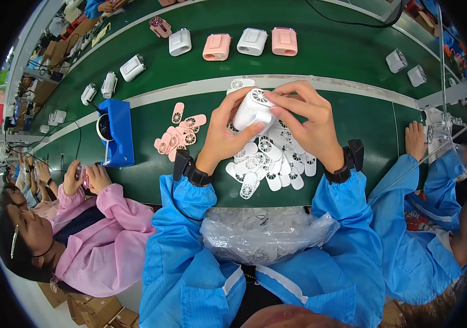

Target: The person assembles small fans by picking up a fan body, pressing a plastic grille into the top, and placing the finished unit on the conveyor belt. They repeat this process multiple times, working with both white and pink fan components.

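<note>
Above the pile, both hands hold a white plastic housing (249, 116), probably of a small handheld fan, tilted with its top end facing up. My left hand (223, 131) is closed round its left side, thumb across the front. On its top end lies a white vented cover (260, 97) with a round spoked grille. My right hand (311, 117) pinches at that cover's right edge with thumb and fingers. Below them is a heap of loose white vented covers (266, 164). To its left lie several pink vented covers (177, 138).
Beyond a pale rail, white and pink housings (217, 47) stand spaced along a green belt (200, 76). A blue bin (121, 131) holding a tape roll stands at left. Clear plastic bag (266, 235) lies at my lap. Co-workers sit on both sides; one hand (415, 139) rests at right.
</note>
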Demonstrator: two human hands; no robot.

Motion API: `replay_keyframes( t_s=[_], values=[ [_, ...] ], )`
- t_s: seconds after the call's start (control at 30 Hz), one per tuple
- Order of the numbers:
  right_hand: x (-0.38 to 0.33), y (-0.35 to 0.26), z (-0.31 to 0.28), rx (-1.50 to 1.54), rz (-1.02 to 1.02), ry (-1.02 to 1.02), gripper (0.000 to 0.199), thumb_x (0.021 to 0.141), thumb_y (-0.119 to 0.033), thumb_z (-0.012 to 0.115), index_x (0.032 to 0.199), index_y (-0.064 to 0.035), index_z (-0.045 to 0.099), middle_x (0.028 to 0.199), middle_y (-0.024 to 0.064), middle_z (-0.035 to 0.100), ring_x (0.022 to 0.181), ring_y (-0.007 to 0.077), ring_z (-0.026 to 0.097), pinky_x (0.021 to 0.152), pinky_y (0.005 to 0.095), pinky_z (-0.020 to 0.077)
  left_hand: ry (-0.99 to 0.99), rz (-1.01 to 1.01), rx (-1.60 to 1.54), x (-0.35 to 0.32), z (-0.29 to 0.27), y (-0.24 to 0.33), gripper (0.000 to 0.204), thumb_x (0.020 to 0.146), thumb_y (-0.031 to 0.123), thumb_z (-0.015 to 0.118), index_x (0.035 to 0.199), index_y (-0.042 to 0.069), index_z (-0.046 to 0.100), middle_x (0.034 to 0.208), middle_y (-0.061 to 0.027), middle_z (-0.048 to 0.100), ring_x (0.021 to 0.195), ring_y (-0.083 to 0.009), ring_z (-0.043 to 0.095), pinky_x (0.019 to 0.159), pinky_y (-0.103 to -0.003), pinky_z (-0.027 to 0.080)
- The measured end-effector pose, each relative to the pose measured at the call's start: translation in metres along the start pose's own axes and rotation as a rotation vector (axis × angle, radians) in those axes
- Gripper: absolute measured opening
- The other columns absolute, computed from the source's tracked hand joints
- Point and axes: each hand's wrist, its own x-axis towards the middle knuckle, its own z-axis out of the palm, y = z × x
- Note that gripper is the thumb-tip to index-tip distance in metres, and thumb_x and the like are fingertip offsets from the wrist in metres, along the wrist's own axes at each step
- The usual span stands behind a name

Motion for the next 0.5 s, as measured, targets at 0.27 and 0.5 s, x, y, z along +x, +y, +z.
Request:
replay_keyframes(
  t_s=[0.27, 0.5],
  values=[
    [-0.002, 0.004, -0.014, 0.071, 0.056, -0.117, 0.034, 0.089, 0.006, 0.076, 0.122, -0.0031, 0.08, 0.108, 0.0119, 0.07, 0.096, 0.0231, 0.071, 0.085, 0.0338, 0.0617, -0.067, 0.037, 0.055, -0.002, -0.001, -0.003, 0.076, 0.085, 0.014, 0.089, 0.15, 0.001, 0.053, 0.137, -0.0192, 0.067, 0.128, -0.0278, 0.067, 0.109, -0.04, 0.052],
    [-0.002, 0.0, -0.021, 0.066, 0.065, -0.176, 0.035, 0.089, 0.007, 0.075, 0.121, -0.0033, 0.08, 0.107, 0.0121, 0.069, 0.096, 0.0242, 0.071, 0.087, 0.0344, 0.062, -0.033, 0.068, 0.038, -0.006, 0.002, -0.004, 0.079, 0.083, 0.014, 0.091, 0.151, 0.004, 0.053, 0.138, -0.0176, 0.067, 0.127, -0.0282, 0.068, 0.109, -0.041, 0.053]
  ],
)
